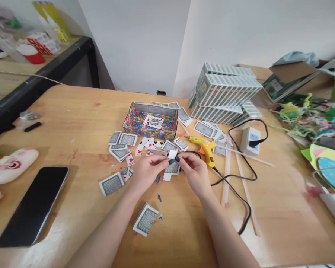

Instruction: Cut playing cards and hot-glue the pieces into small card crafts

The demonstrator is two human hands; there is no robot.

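Note:
Above the middle of the table, my left hand (152, 169) and my right hand (194, 171) pinch a small white piece of playing card (172, 153) between their fingertips. A thin greyish edge shows by my left fingers; I cannot tell what it is. Beneath my hands lies a face-down playing card (172, 169). Behind them stands an open box (150, 132) with a multicoloured pattern, its back wall lined with cards and one card inside. Beside my right hand is a yellow glue gun (206, 147). A card deck (146, 219) lies nearer me, with small scraps beside it.
Loose cards (118, 152) lie around the box. Stacked card packs (229, 91) stand at the back right. A black cable (240, 197) runs to a white power socket (250, 141), near clear glue sticks (247, 197). A phone (35, 204) lies at the left.

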